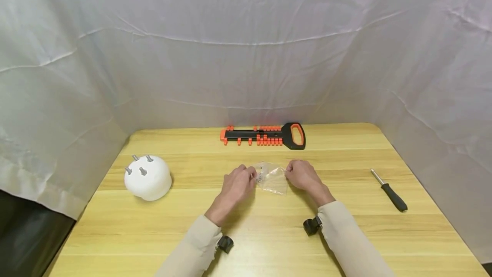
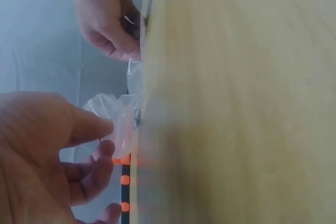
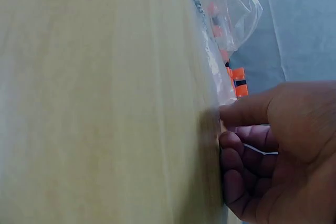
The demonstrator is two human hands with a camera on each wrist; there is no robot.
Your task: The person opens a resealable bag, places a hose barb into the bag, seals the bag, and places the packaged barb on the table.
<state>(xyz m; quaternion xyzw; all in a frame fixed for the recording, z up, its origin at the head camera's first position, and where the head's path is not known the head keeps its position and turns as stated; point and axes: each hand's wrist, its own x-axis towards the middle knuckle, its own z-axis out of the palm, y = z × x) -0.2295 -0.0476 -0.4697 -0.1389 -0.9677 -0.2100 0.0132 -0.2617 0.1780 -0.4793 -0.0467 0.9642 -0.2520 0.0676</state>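
A small clear plastic bag point(image 1: 274, 179) lies low over the wooden table between the two hands. Small metal pieces point(image 2: 137, 118) show inside it, toward its left side. My left hand point(image 1: 239, 183) pinches the bag's left edge between thumb and fingertips. At the opposite edge, my right hand point(image 1: 303, 175) grips the plastic with thumb and index finger, its other fingers curled in, as the right wrist view shows. The bag's film point(image 3: 236, 17) stands up loosely near the left fingertips.
Behind the bag lies a black and orange rack point(image 1: 253, 135) with clips and a loop handle. A white rounded object point(image 1: 150, 183) with several metal pegs stands at the left. On the right is a black-handled driver point(image 1: 393, 195). Grey sheeting point(image 1: 246, 72) encloses the table's back and sides.
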